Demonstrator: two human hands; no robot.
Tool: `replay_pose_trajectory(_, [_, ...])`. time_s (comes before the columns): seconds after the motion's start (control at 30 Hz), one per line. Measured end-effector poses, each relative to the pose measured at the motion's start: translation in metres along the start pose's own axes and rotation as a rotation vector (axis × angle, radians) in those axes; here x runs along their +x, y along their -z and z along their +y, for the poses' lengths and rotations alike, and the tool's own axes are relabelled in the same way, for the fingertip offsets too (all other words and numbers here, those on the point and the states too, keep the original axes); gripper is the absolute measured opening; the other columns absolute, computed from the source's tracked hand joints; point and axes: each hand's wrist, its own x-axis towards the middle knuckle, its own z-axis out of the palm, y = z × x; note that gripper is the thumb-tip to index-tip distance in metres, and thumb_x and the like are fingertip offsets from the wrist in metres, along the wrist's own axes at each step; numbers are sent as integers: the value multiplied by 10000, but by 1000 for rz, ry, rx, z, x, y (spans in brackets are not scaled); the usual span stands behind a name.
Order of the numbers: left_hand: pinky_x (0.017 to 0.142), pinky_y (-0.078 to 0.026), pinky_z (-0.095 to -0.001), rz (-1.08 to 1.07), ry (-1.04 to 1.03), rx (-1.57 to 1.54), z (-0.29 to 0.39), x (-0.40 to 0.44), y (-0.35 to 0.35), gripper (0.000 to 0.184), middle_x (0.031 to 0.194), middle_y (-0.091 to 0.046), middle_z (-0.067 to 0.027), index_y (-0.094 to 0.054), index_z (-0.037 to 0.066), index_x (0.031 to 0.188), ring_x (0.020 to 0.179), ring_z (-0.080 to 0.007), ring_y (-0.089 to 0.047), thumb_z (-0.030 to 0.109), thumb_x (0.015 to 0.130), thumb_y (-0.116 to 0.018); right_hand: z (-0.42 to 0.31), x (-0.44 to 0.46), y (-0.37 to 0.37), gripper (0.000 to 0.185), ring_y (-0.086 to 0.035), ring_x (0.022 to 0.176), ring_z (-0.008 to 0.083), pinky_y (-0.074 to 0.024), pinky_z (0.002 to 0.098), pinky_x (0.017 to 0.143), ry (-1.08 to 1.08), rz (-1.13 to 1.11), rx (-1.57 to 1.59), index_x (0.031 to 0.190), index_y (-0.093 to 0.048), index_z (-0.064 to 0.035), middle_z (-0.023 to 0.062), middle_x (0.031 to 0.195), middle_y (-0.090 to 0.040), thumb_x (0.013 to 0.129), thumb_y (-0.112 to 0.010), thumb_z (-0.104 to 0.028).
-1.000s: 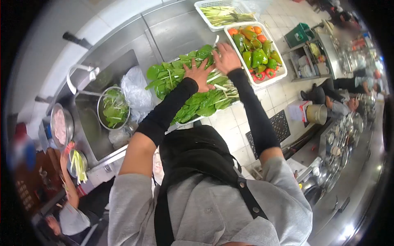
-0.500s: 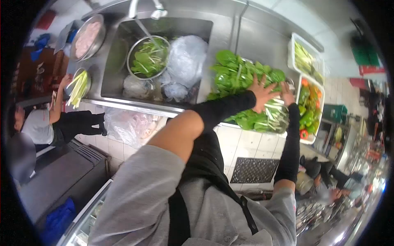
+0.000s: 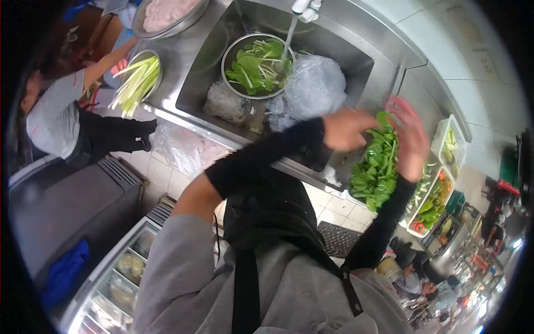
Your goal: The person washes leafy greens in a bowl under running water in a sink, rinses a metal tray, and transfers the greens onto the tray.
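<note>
Both hands are above a heap of leafy greens (image 3: 375, 172) on the counter right of the sink. My left hand (image 3: 347, 129) hovers at the heap's left side, blurred by motion, so its fingers are unclear. My right hand (image 3: 410, 139) is over the heap's right side with its fingers stretched out, also smeared; I see nothing held in it. In the sink (image 3: 189, 92), water runs from the faucet (image 3: 303, 10) into a metal bowl (image 3: 224, 69) of cut leafy greens (image 3: 253, 72). Beside that bowl lies a filled clear plastic bag (image 3: 315, 86).
At right stand a white basket of bell peppers (image 3: 431, 209) and another white basket (image 3: 451, 142) of pale green vegetables. Left of the sink are a bowl of pale meat (image 3: 167, 14) and a bowl of cut green stalks (image 3: 139, 80). A co-worker (image 3: 58, 114) stands at far left.
My hands have lifted from the greens, where they lay spread, and moved apart from the pile's white stems. The view has turned, bringing the sink nearer the middle.
</note>
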Motion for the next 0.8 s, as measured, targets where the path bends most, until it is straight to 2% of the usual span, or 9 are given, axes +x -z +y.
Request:
replay_pose_trajectory(0.07, [991, -425, -428, -16, 330, 143, -109, -69, 71, 425, 1180, -588, -210, -548, 44, 1259, 1153, -360, -538, 177, 859, -608, 66, 33, -94, 360, -570, 1115, 242, -487, 389, 925, -210, -58, 323, 1256, -548, -7, 124, 1290, -552, 921, -522, -135])
replay_pose_trajectory(0.17, [965, -452, -379, 2, 724, 290, -237, -153, 175, 373, 1199, -602, -192, -578, 59, 1233, 1084, -314, -597, 229, 901, -569, 225, 64, -246, 413, -599, 912, 280, -524, 432, 823, -798, 55, 779, 1229, -484, -35, 125, 1029, -572, 869, -586, -210])
replay_pose_trajectory(0.23, [1027, -414, -393, -51, 678, 542, -301, -176, 230, 353, 1281, -555, -176, -558, 84, 1256, 1172, -316, -533, 201, 923, -540, 309, 74, -334, 395, -571, 775, 295, -525, 441, 759, -1095, 253, 963, 1192, -441, -27, 148, 999, -514, 897, -559, -263])
replay_pose_trajectory(0.3, [1049, -394, -399, -26, 633, 606, -349, -161, 259, 361, 1311, -535, -165, -553, 101, 1269, 1216, -321, -492, 218, 928, -532, 354, 96, -404, 382, -562, 1019, 321, -511, 430, 837, -1319, 468, 974, 1225, -467, 0, 173, 1120, -534, 939, -478, -254])
replay_pose_trajectory(0.4, [1098, -338, -431, -98, 629, 557, -417, -138, 267, 449, 1402, -453, -138, -474, 162, 1362, 1303, -332, -405, 327, 945, -500, 354, 130, -461, 416, -525, 1080, 339, -475, 474, 872, -1297, 917, 1227, 1287, -448, -45, 177, 1192, -499, 947, -471, -283])
replay_pose_trajectory(0.5, [1133, -284, -463, -215, 769, 554, -463, -113, 244, 558, 1482, -354, -119, -387, 209, 1432, 1356, -333, -340, 474, 945, -460, 447, 138, -477, 762, -379, 1234, 394, -348, 592, 970, -977, 920, 1484, 1449, -246, -124, 172, 1420, -300, 864, -579, -481])
replay_pose_trajectory(0.6, [1157, -233, -484, -434, 869, 443, -485, -107, 229, 681, 1538, -259, -108, -296, 210, 1484, 1397, -330, -275, 590, 930, -407, 448, 173, -450, 823, -356, 1287, 425, -316, 682, 948, -994, 945, 1292, 1448, -255, -130, 174, 1455, -299, 833, -573, -575])
replay_pose_trajectory(0.7, [1167, -194, -480, -580, 859, 81, -503, -109, 225, 762, 1555, -201, -144, -228, 131, 1506, 1420, -330, -223, 620, 936, -355, 463, 212, -431, 729, -481, 1189, 384, -333, 653, 960, -983, 918, 1171, 1341, -465, -122, 150, 1330, -491, 834, -488, -645])
replay_pose_trajectory(0.8, [1149, -222, -440, -568, 905, -12, -494, -108, 221, 730, 1548, -224, -155, -246, 107, 1498, 1414, -322, -247, 583, 952, -339, 522, 234, -420, 710, -513, 1155, 366, -417, 624, 892, -868, 855, 1068, 1327, -469, -98, 147, 1310, -505, 844, -503, -617])
